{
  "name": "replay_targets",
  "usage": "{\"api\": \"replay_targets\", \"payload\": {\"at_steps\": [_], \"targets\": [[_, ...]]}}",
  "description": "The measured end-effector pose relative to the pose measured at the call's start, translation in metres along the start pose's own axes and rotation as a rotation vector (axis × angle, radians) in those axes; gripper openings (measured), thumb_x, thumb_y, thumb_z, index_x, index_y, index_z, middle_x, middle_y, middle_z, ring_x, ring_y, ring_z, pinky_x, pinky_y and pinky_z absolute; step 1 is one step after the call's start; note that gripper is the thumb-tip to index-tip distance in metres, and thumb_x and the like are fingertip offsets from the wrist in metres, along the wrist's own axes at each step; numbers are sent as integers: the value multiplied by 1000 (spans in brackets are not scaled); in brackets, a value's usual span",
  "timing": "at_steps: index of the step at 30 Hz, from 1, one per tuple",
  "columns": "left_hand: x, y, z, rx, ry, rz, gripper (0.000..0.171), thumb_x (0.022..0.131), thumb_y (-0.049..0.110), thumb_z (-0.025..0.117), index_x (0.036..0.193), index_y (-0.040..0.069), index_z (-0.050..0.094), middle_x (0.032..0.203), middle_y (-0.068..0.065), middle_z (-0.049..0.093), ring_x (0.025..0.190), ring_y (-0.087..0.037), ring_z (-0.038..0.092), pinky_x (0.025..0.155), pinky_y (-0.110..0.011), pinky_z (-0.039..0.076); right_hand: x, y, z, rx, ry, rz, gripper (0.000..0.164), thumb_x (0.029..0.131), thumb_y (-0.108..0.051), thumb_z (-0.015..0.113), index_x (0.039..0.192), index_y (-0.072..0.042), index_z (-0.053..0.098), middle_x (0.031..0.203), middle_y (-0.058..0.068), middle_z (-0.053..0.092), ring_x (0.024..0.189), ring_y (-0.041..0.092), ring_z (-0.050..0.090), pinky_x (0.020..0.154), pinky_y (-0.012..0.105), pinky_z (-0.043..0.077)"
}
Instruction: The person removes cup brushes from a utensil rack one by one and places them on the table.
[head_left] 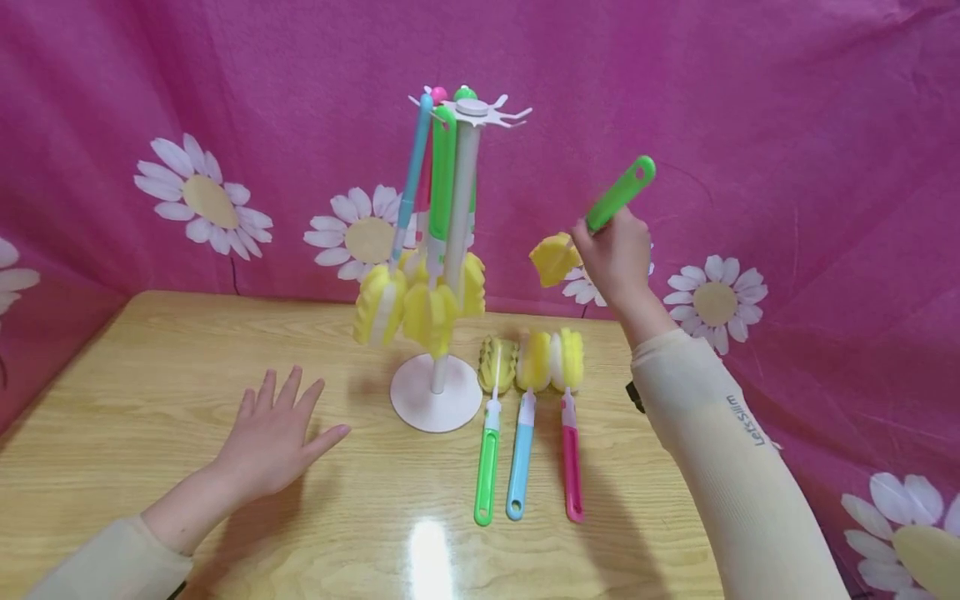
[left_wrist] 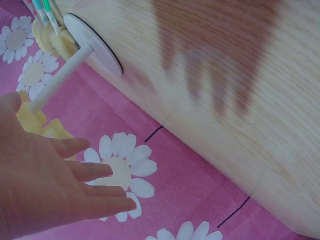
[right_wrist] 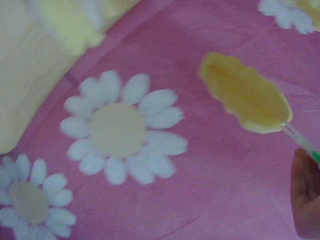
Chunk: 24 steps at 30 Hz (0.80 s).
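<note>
My right hand [head_left: 621, 260] grips a green-handled sponge bottle brush [head_left: 624, 192] in the air, right of a white rack [head_left: 467, 192]. In the right wrist view, the brush's yellow sponge head [right_wrist: 245, 92] points up and left. Several sponge brushes hang from the rack's hooked top, among them a blue one [head_left: 414, 171] and a green one [head_left: 442, 179]. Three more lie side by side on the table: a green brush [head_left: 487, 475], a blue brush [head_left: 521, 458] and a pink brush [head_left: 572, 467]. My left hand [head_left: 273, 442], fingers spread and holding nothing, is left of the rack's base.
A wooden table [head_left: 337, 533] carries the rack on its round white base [head_left: 420, 404]. Behind the table's far edge hangs a magenta cloth [head_left: 300, 83] printed with white daisies. Several hooks at the rack's right side hold nothing.
</note>
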<state>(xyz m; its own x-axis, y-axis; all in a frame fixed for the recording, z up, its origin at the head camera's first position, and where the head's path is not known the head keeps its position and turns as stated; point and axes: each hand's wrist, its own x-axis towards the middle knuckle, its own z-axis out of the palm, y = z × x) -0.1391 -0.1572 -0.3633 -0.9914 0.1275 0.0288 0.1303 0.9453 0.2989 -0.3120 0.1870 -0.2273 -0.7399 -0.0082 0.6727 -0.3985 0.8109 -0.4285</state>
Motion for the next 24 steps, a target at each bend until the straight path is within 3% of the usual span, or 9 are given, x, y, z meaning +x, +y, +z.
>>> {"api": "replay_targets", "payload": {"at_steps": [3,6,9,13,17,21,24], "targets": [[1,0,0,-2,-11,-1,81,91,60,42,139,-4,38,148,-35,20,133,-60,10,103,-72,11,-12,19,-2,-24,-27,-84,14,85,-9,53,83,3,59,60,16,55,58,29,46,55,39,40],[0,0,0,-2,-15,1,82,90,61,42,140,-4,38,147,-35,20,133,-60,10,103,-72,11,-26,38,-5,-74,-120,-122,19,89,-9,53,100,2,65,75,21,66,63,34,56,61,45,46],[0,-1,1,-2,-17,-4,80,91,59,43,140,-4,38,147,-35,21,133,-60,11,103,-72,11,-42,57,-7,-147,-202,-227,20,90,-9,57,108,-3,64,84,20,69,69,37,62,63,48,49],[-1,-2,1,-12,-17,-12,80,91,59,44,140,-4,37,148,-35,20,133,-60,10,103,-72,11,-65,86,-11,-243,-261,-416,27,83,-2,65,110,-5,61,98,18,69,77,37,66,65,48,53],[-2,-4,0,-1,-9,-11,80,91,59,43,140,-4,37,147,-36,21,133,-61,11,103,-73,12,-91,116,-18,-340,-325,-510,38,74,9,67,109,-6,61,104,18,67,82,37,65,71,48,53],[-3,-6,0,5,-6,-10,80,91,58,43,140,-5,37,147,-36,20,133,-61,11,102,-73,12,-115,144,-17,-351,-304,-657,41,66,13,69,103,-3,64,100,20,67,83,36,66,69,47,54],[-2,-6,1,-8,-10,-8,80,91,59,43,140,-4,36,147,-36,19,133,-61,10,103,-73,12,-131,161,-12,-320,-250,-790,32,67,8,66,98,-1,64,97,22,67,81,37,67,65,47,55]]}}
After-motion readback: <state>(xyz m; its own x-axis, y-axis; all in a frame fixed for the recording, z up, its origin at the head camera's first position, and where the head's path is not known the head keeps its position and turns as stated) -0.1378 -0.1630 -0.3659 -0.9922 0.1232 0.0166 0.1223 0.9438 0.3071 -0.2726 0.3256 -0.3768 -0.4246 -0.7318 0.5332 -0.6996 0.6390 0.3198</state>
